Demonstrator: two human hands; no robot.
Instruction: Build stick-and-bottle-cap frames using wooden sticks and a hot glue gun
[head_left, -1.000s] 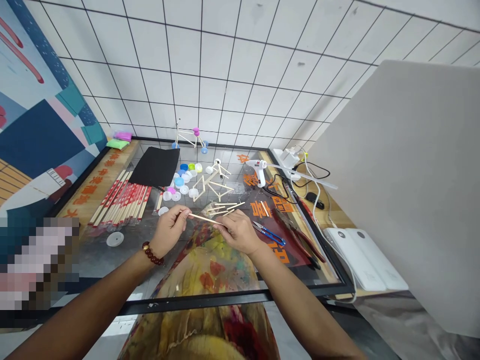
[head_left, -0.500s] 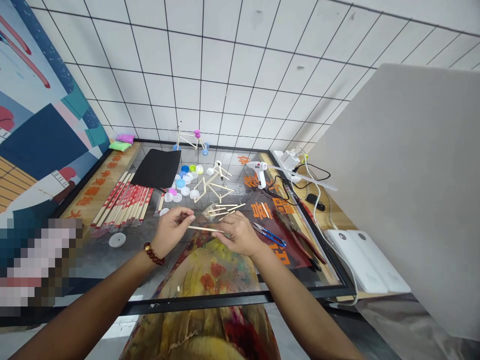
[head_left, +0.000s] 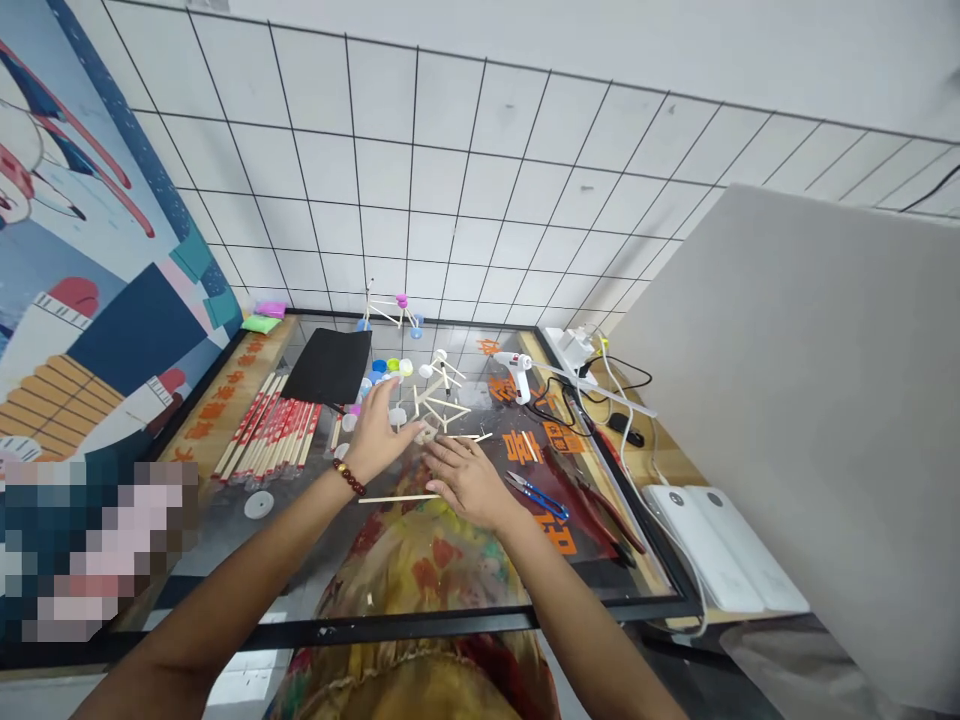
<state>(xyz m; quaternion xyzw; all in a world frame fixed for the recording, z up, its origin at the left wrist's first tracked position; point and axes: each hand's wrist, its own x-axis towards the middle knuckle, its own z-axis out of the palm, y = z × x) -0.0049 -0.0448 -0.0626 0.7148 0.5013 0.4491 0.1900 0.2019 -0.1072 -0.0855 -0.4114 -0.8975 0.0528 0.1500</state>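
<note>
My left hand (head_left: 381, 432) is open, thumb and fingers apart, reaching over the table beside a frame of glued wooden sticks (head_left: 442, 408). Its thumb is close to a small tan object (head_left: 425, 433) that I cannot make out clearly. My right hand (head_left: 469, 482) is palm down with its fingers stretched forward, close to short cut sticks (head_left: 474, 437). A long thin wooden stick (head_left: 397, 499) lies level in front of me, its right end by my right thumb. Whether the thumb touches the stick is hidden.
Bottle caps (head_left: 379, 368), a black sheet (head_left: 328, 365) and wrapped chopsticks (head_left: 270, 430) are at the left. A glue gun (head_left: 517, 375), blue snips (head_left: 538, 495), pliers (head_left: 611, 500) and white power banks (head_left: 701, 548) are on the right. A stick model (head_left: 390, 312) stands behind.
My left hand has let go of the thin stick and moved forward with its fingers opening. The stick is lower, nearer to me, and my right fingers have stretched out. The view has tilted up.
</note>
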